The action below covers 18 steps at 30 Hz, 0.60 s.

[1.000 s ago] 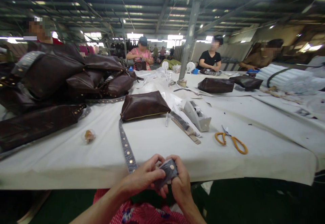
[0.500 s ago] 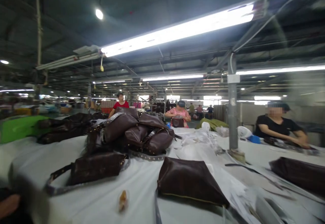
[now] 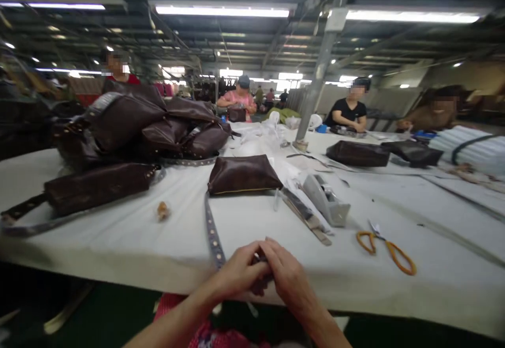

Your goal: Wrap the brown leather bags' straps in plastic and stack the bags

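Note:
My left hand [image 3: 240, 273] and my right hand [image 3: 290, 276] meet at the near edge of the white table [image 3: 118, 237], both closed around the end of a dark studded strap [image 3: 213, 235]. The strap runs back over the cloth to a brown leather bag [image 3: 242, 175] lying flat in the middle. The strap's end is mostly hidden between my fingers.
A heap of brown bags [image 3: 130, 127] fills the left side. A grey tape dispenser [image 3: 327, 201], loose strap pieces [image 3: 305, 215] and orange-handled scissors [image 3: 386, 245] lie to the right. A small amber object [image 3: 162, 211] sits left of the strap. Other people work along the far side.
The view swung up and left toward the ceiling, then came back down to my hands. My fingers now cover the strap end more than a second ago.

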Each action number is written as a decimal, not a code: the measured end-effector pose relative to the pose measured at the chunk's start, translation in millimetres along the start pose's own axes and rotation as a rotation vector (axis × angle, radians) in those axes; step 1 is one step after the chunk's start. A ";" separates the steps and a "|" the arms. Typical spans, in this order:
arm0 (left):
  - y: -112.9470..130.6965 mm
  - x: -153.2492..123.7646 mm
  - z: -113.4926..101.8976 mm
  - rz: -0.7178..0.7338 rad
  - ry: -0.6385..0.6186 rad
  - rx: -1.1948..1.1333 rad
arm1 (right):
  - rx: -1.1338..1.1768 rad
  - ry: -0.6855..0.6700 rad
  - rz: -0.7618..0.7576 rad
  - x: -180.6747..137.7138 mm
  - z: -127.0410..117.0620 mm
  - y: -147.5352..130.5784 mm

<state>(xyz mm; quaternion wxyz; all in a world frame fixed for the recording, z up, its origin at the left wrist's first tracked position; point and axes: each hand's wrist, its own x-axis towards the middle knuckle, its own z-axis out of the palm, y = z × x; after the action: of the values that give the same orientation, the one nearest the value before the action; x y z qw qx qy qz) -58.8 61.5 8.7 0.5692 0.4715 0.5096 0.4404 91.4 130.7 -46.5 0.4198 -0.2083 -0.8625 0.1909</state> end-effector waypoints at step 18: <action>24.0 1.4 -34.4 0.095 -0.420 -0.002 | 0.525 0.023 0.448 25.2 -14.7 -32.6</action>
<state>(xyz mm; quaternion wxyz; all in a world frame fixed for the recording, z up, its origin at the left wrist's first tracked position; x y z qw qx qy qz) -93.4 69.9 30.8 0.6420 0.5759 0.3563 0.3594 82.6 118.7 -5.3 0.4162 -0.2795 -0.7121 0.4915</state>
